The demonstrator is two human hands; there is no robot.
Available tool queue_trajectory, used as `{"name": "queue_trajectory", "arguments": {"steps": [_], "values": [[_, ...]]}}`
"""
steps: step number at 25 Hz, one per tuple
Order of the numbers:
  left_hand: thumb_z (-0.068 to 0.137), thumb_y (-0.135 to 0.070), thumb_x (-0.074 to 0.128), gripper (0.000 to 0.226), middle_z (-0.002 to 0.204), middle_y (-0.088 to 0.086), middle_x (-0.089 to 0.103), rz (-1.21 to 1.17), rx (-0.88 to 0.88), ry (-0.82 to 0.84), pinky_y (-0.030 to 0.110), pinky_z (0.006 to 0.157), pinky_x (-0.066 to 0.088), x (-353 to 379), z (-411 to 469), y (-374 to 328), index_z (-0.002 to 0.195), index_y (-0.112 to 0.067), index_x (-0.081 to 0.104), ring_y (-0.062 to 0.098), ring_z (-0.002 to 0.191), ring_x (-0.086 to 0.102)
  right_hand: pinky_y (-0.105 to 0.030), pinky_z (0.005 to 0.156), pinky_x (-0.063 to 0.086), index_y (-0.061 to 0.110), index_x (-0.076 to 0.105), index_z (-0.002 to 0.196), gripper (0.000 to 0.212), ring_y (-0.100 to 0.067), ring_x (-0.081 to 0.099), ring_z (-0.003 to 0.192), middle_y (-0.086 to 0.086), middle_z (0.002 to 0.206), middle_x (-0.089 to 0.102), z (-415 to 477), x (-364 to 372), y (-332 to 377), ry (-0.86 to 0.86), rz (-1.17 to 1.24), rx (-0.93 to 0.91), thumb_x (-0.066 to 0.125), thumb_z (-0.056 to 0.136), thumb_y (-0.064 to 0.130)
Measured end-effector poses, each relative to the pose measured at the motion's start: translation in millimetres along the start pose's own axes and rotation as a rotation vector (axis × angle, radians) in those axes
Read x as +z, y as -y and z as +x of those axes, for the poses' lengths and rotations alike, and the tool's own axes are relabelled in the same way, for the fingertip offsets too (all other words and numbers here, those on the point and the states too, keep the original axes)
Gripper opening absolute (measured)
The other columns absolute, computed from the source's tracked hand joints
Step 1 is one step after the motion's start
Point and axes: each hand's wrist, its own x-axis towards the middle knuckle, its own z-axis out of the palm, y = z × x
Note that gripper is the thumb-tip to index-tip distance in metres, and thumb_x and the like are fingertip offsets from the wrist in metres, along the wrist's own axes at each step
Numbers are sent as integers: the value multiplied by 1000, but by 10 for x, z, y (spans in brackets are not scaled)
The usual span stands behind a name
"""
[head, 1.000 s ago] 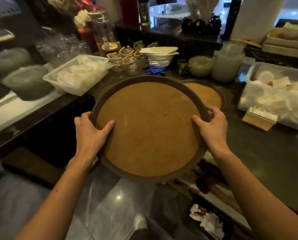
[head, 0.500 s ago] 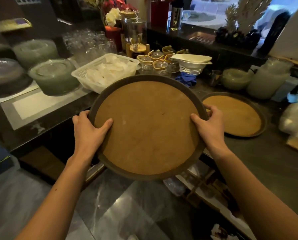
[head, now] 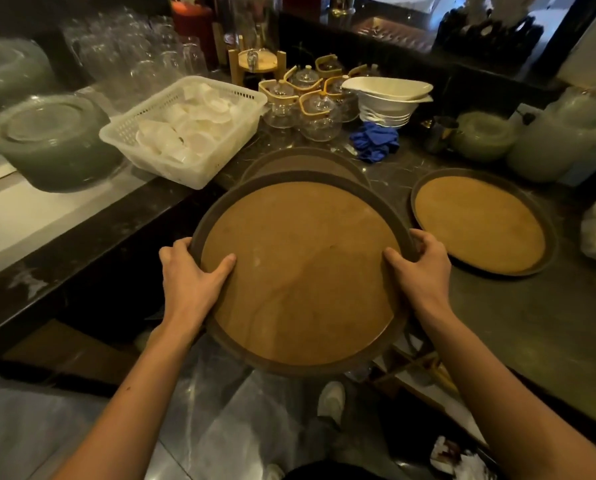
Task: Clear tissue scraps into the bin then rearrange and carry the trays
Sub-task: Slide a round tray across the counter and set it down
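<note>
A dark marble table [head: 386, 188] carries two round brown trays [head: 480, 223], well apart, a white plastic basket [head: 185, 133] of small cups, glass teapots [head: 303, 109], stacked white bowls [head: 386, 98], crumpled blue gloves [head: 376, 140] and stacked green glass dishes [head: 54, 143].

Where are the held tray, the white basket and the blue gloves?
Held tray [head: 300, 271], head view, on its brown inner surface.
White basket [head: 234, 147], head view, on its right wall.
Blue gloves [head: 376, 142], head view, middle of the bundle.
</note>
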Motion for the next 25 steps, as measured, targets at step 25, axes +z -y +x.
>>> {"name": "queue_trajectory", "arguments": {"steps": [25], "values": [[80, -44, 71, 83, 131, 21, 33, 151, -53, 223, 45, 104, 33, 1704, 2120, -172, 139, 0, 34, 38, 124, 34, -35, 91, 43, 21, 44, 137, 69, -20, 51, 115, -3, 127, 47, 2037, 1428, -464, 74, -149, 195, 73, 80, 46]]}}
